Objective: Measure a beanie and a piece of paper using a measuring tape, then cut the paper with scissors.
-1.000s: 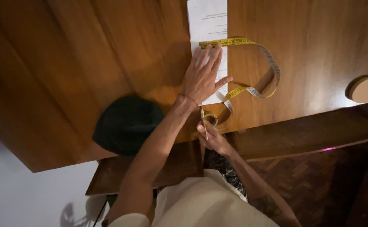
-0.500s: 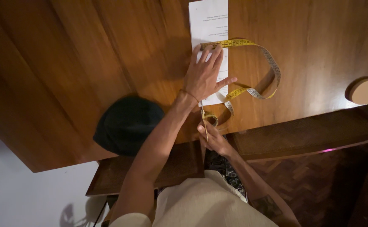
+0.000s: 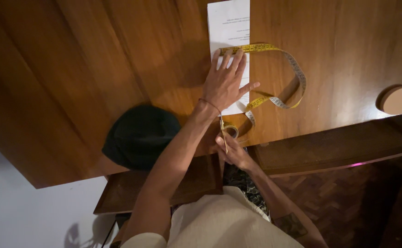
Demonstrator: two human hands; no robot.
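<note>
Yellowish and thin: a slender tool, scissors or pen impossible to tell, pinched in the closed fingers of the right hand low at centre frame, tip aimed up at the near edge of the white paper sheet. Just above, lay spread and palm-down, the left hand, fingers wide, gripping nothing, only pressing the sheet flat against the wooden table; wore a thin cord bracelet at the wrist. Looped to the right of that hand, a yellow measuring tape, one end crossing the sheet at the fingertips, the other curling back to a small coil touching or just beside the tool. Judged as a holding-and-lining-up step, tool poised at the sheet's lower edge, not yet clearly working on it. Called, by the look of it, for steady pressure from the flat hand and a tool tip kept clear of the tape and the wrist. Further out: a dark rounded cap-like thing at lower left of centre, a pale round disc at the right edge.
</note>
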